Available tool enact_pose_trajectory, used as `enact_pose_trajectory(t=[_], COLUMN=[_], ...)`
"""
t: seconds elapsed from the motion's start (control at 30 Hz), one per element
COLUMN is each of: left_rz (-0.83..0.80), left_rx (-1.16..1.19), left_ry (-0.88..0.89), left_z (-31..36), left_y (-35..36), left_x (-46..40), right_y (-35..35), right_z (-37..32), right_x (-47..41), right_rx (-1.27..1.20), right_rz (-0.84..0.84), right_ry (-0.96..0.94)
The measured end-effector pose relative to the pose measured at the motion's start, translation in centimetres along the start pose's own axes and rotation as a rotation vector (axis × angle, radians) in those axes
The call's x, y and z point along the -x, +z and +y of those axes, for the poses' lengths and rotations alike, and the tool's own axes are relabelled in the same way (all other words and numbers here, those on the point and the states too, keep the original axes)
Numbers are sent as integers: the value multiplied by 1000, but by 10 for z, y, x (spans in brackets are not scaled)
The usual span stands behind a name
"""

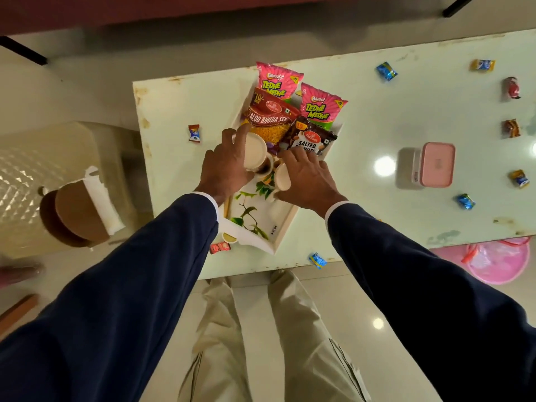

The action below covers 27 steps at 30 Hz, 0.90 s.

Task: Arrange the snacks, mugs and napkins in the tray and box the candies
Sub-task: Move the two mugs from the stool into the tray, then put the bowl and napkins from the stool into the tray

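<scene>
My left hand [224, 166] is closed around a cream mug [255, 150]: fingers over its rim, thumb side hidden from me. My right hand [306, 178] wraps a second mug [282, 178], palm over its far side. The two mugs sit almost touching between my hands, both inside the tray [285, 227], handles turned toward each other as far as I can tell.

Risk: the mugs knock together if I push either inward; there is little gap. My right fingertips touch the salted nuts packet [311, 139] just beyond them, and my left index lies on the aloo bhujia packet [269, 120], so sliding either mug forward could shove the packets up the far wall. The two pink Bingo packets [278, 82] already overhang that end. The tray's near corner sits close to the desk [377, 111] edge; a pull toward me could tip it.

Napkins: I cannot pick them out. Candies lie scattered well right of my right hand around the closed pink box [436, 165], one blue candy [193, 132] left of my left hand, others by the tray's near corner.
</scene>
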<state>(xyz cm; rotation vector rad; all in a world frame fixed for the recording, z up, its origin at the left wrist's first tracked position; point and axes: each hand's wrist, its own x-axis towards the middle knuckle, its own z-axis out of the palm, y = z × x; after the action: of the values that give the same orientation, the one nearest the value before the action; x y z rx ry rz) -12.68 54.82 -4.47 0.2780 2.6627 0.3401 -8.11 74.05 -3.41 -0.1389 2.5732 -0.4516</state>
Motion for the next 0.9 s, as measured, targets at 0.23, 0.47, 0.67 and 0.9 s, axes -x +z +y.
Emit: enact_pose_trajectory(t=[0.23,0.47,0.67,0.9], left_rz=[181,370,504,157], left_rx=[86,205,299,720], left_ry=[13,-221,-651,-760], left_z=[-55,-177,-271,-308], left_y=[-33,-62,-60,-40], left_x=[60,145,200,193], right_y=[-11,21,67,116], right_z=[-79,-218,-323,-367], right_x=[-8,-31,-51,-68], right_rx=[-37,-249,-397,-525], right_rz=[184,53,-167,-226], right_ry=[-72,-195,-220,31])
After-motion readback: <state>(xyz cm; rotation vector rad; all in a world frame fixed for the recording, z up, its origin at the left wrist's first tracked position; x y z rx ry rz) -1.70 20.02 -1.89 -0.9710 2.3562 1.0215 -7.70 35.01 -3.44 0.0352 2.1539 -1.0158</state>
